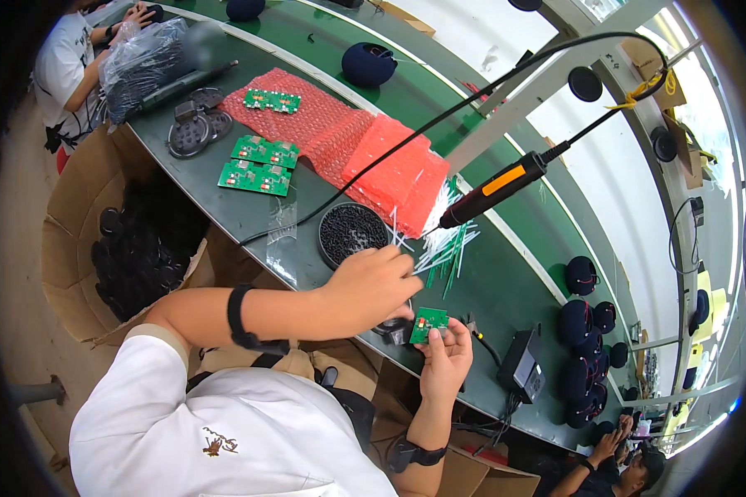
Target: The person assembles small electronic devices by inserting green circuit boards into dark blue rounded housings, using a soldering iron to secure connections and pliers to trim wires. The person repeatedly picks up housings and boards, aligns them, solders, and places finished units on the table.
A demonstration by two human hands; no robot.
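My right hand (pixel 446 361) pinches a small green circuit board (pixel 428 323) at the table's near edge, thumb on its face. To its left, my left hand (pixel 371 286) is curled with the fingers drawn together. Whatever it may hold is hidden from view. Just beyond that hand sits a round dish (pixel 352 234) of small black parts, its near rim partly covered by the hand. A black piece (pixel 396 330) lies below the left fingers, beside the board; its kind is unclear.
An electric screwdriver (pixel 493 192) hangs on a cable above white and green sticks (pixel 452 257). Green board panels (pixel 259 166) and red bubble wrap (pixel 331 137) lie farther left. A carton (pixel 75 240) holds black parts. A black power box (pixel 522 364) stands right; other people work at both ends.
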